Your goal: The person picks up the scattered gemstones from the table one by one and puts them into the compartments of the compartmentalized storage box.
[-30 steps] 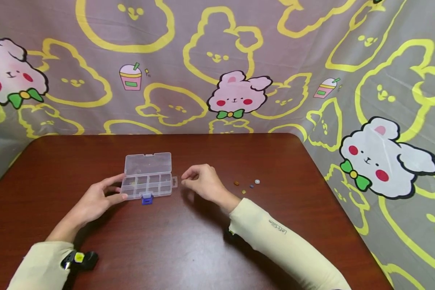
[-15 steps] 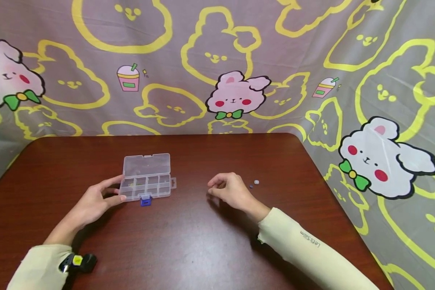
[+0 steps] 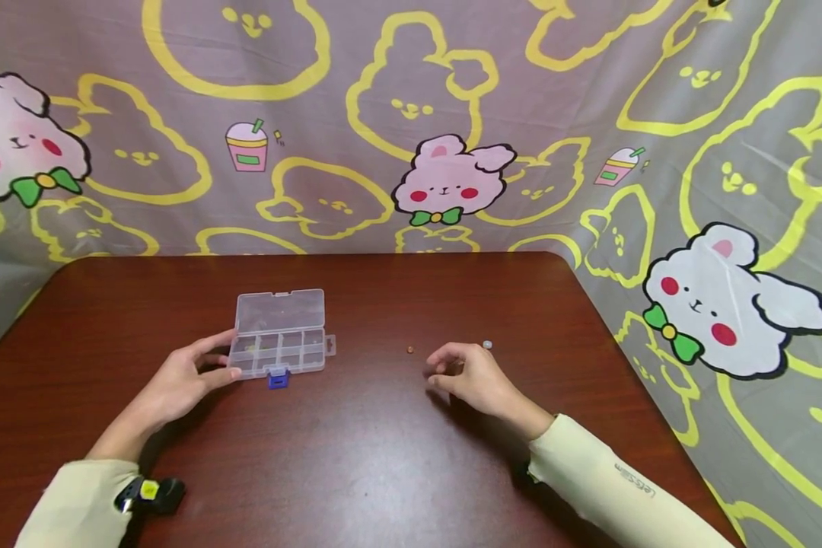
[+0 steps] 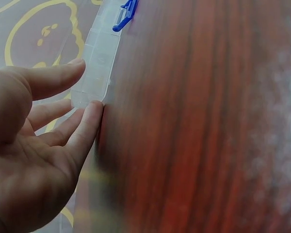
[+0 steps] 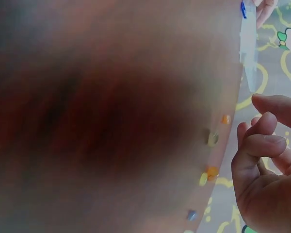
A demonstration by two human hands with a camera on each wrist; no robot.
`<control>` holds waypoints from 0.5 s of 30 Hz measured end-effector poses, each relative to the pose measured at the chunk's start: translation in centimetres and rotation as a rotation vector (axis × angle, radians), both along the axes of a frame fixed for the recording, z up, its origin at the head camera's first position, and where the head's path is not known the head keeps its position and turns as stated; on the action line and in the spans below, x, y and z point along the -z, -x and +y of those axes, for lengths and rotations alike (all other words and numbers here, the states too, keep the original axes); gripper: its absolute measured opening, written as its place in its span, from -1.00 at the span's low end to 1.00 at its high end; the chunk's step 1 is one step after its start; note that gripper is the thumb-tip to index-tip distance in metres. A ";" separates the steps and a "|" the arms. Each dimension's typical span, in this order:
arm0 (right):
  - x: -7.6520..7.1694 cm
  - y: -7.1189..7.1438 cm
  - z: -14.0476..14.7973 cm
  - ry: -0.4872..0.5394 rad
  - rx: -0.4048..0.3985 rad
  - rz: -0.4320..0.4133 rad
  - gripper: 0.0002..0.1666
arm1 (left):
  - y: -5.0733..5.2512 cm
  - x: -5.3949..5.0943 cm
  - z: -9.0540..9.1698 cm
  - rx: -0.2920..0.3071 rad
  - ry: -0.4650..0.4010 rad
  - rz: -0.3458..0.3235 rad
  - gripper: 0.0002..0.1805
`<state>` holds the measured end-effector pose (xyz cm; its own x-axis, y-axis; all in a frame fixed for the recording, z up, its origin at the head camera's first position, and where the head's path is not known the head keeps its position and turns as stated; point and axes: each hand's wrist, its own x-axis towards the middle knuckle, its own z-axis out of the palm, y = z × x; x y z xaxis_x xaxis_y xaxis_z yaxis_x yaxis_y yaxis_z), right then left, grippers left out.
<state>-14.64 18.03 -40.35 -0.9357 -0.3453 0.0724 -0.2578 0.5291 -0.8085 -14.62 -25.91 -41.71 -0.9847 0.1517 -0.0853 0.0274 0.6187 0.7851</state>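
A clear plastic compartment box (image 3: 255, 374) stands on the table with its lid (image 3: 279, 312) raised and its blue latch (image 3: 278, 379) at the front. My left hand (image 3: 178, 384) holds its left end, thumb at the front corner, fingers behind. A few small pieces show faintly in its left compartments. My right hand (image 3: 482, 380), fingers bent and thumb apart, hovers over loose beads; none shows in its fingers. Near it in the head view are an orange bead (image 3: 410, 350) and a white bead (image 3: 487, 345). The right wrist view adds a yellow bead (image 5: 203, 179) and a blue bead (image 5: 191, 215).
The brown wooden table (image 3: 356, 457) reaches back to a patterned cloth (image 3: 342, 129), which also hangs along the right side. On the box's right end sits a clear hanging tab (image 3: 330, 345). More beads, such as a clear one (image 5: 212, 139), lie near the right hand.
My right hand has moved right, from beside the box's tab to over the beads, hiding several of them. The orange bead left of it has come into view. My left hand stays on the box.
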 end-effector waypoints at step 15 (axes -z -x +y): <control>0.6 -1.0 2.5 -0.119 0.043 0.103 -0.71 | 0.0 0.2 -0.2 0.011 -0.029 0.016 -0.21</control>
